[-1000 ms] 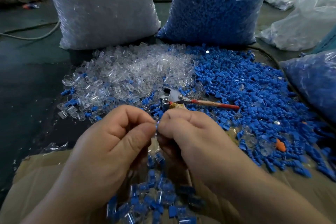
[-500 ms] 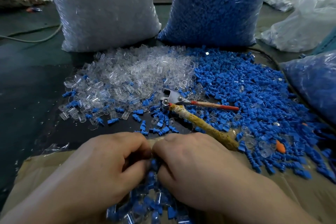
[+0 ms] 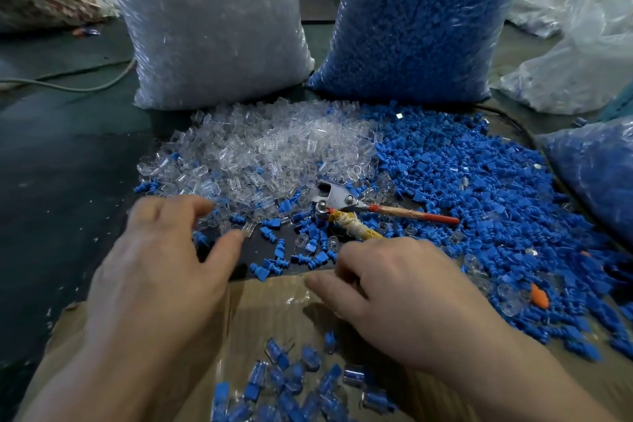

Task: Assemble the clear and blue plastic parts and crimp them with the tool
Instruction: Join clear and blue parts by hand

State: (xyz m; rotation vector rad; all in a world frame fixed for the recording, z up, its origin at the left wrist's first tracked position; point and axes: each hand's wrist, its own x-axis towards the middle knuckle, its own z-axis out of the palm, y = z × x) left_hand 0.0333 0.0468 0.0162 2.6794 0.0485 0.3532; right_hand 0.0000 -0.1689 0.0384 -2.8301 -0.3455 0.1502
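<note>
A heap of clear plastic parts [image 3: 274, 147] lies beside a wider spread of blue plastic parts [image 3: 479, 188] on the dark table. The crimp tool [image 3: 334, 197] rests between them, with one red handle and one handle wrapped in yellowish tape [image 3: 352, 226]. My left hand [image 3: 164, 267] reaches into the near edge of the clear heap with fingers spread, its thumb tip next to a clear part [image 3: 248, 229]. My right hand [image 3: 394, 295] hovers over the end of the wrapped handle, fingers loosely curled, nothing seen in them. Assembled clear-and-blue pieces [image 3: 291, 384] lie on cardboard [image 3: 274, 301] below my hands.
A tall bag of clear parts [image 3: 212, 27] and a tall bag of blue parts [image 3: 421, 20] stand behind the heaps. Another blue-filled bag [image 3: 596, 175] sits at the right edge, with crumpled clear bags [image 3: 582, 55] behind it. A cable [image 3: 68, 86] runs at far left.
Both hands have left the pile of assembled pieces and parted. The left moved up to the clear heap, the right up towards the tool handle and blue parts.
</note>
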